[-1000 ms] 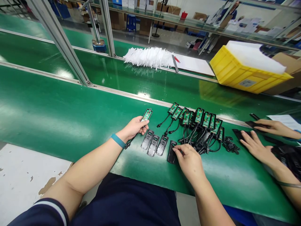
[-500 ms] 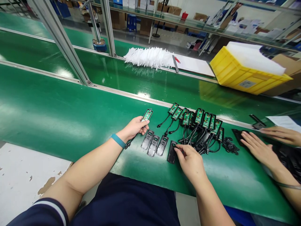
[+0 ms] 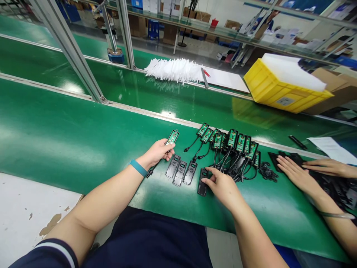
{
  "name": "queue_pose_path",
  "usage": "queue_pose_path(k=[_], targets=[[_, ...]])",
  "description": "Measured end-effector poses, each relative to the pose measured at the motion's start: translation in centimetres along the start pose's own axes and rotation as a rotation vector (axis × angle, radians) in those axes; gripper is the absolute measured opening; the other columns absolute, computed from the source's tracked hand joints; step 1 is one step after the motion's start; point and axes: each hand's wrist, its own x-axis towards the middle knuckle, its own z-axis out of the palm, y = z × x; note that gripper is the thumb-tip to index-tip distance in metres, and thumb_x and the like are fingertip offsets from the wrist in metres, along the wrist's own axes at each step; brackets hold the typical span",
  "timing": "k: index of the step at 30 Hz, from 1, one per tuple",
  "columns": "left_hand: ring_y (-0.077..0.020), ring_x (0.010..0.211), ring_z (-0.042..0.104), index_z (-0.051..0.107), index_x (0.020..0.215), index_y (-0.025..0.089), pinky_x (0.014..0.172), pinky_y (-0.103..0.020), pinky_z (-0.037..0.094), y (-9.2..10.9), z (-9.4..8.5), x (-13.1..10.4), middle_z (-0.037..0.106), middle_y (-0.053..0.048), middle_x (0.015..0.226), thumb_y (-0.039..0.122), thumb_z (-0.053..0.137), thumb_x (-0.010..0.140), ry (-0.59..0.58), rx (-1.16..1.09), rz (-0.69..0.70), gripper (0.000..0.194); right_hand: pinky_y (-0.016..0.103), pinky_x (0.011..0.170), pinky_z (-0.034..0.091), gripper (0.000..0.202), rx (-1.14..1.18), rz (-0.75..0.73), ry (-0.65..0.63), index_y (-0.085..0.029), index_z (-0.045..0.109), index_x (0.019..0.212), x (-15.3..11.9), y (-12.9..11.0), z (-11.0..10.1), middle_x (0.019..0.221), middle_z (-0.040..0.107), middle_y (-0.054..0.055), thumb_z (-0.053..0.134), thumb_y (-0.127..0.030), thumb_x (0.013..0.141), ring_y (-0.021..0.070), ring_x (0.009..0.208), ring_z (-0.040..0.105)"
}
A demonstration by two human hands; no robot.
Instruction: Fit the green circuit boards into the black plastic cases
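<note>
Nearest the desk's edge (image 3: 164, 206), the right hand (image 3: 224, 188) has crept further over the dark cover (image 3: 202, 189) lying flat there: its thumb now rests on the face and its forefinger by the top end, where half a second ago both tips only met the side; the fingers are partly curled with a small gap between tips, and I cannot tell whether they grip, though the shift suggests that the cover is being taken in charge; just left of it lie three grey-black covers (image 3: 179, 173), unmoved in their row; a little beyond, the left hand (image 3: 158, 153) is closed around the cabled circuit board unit (image 3: 173, 138), thumb on top, still held up apart from any cover, so the two parts look unjoined; farther right, the crowd of board units (image 3: 241, 143) sits unchanged, with a heap of small black parts (image 3: 268, 172) beside it; past those, a co-worker's farther hand (image 3: 329, 167) has drawn back onto a dark pile (image 3: 338, 190), leaving a black strip (image 3: 298, 142) lying alone, which seems to leave this person's own work untouched
</note>
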Motion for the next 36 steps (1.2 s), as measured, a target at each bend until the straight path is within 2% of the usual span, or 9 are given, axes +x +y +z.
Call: queue_pose_path(k=[6,10,15,22,26,32,36], targets=[[-0.0073,0.046,0.054,0.048,0.085,0.016,0.040,-0.018,0.042,-0.2,-0.2,0.1,0.060,0.000,0.066,0.038,0.068,0.081,-0.008,0.007,0.002,0.030,0.027,0.058,0.037,0.033,0.000,0.029,-0.042,-0.017,0.057,0.109,-1.1,-0.4,-0.3,0.070,0.066,0.000,0.063,-0.027,0.078,0.0175,0.064,0.060],[-0.0072,0.046,0.054,0.048,0.086,0.016,0.040,-0.018,0.043,-0.3,-0.3,0.2,0.061,0.000,0.067,0.038,0.067,0.081,-0.011,0.012,0.013,0.029,0.027,0.054,0.036,0.029,0.005,0.044,-0.028,-0.018,0.056,0.101,-1.8,0.3,0.0,0.067,0.063,0.000,0.064,-0.029,0.076,0.0173,0.060,0.058],[-0.0075,0.044,0.053,0.048,0.086,0.016,0.038,-0.018,0.042,-0.1,-0.1,0.1,0.061,0.000,0.065,0.033,0.065,0.083,0.002,-0.007,0.006,0.024,0.029,0.060,0.042,0.026,-0.021,0.042,0.029,-0.020,0.059,0.084,-2.6,1.5,0.4,0.085,0.065,0.006,0.069,-0.038,0.069,0.0208,0.072,0.061],[-0.0075,0.044,0.054,0.047,0.086,0.016,0.038,-0.017,0.041,0.0,0.1,0.2,0.061,0.000,0.064,0.032,0.066,0.082,0.009,-0.006,0.002,0.025,0.034,0.073,0.047,0.030,-0.012,0.025,0.082,-0.016,0.063,0.096,-3.1,2.0,1.1,0.097,0.064,0.011,0.066,-0.033,0.071,0.0249,0.087,0.063],[-0.0080,0.045,0.055,0.050,0.090,0.014,0.038,-0.017,0.042,0.1,0.1,0.0,0.062,-0.001,0.065,0.036,0.064,0.084,0.015,-0.007,0.001,0.027,0.031,0.065,0.047,0.035,0.056,0.049,0.042,-0.017,0.063,0.095,-2.8,1.9,0.9,0.089,0.066,0.009,0.070,-0.034,0.065,0.0222,0.078,0.063],[-0.0098,0.044,0.057,0.054,0.094,0.012,0.038,-0.018,0.044,0.3,-0.1,-0.1,0.063,-0.003,0.064,0.039,0.062,0.085,-0.002,-0.009,-0.031,0.029,0.028,0.056,0.042,0.026,0.168,0.081,0.006,-0.021,0.060,0.075,-3.0,1.7,0.3,0.072,0.065,0.001,0.072,-0.036,0.058,0.0178,0.063,0.058],[-0.0117,0.047,0.061,0.055,0.095,0.011,0.039,-0.018,0.045,0.5,-0.2,-0.3,0.064,-0.004,0.064,0.034,0.066,0.082,-0.022,0.002,-0.074,0.029,0.026,0.050,0.041,0.029,0.438,0.111,0.001,-0.021,0.053,0.073,-3.7,1.8,0.5,0.058,0.058,-0.004,0.074,-0.035,0.058,0.0146,0.054,0.055]])
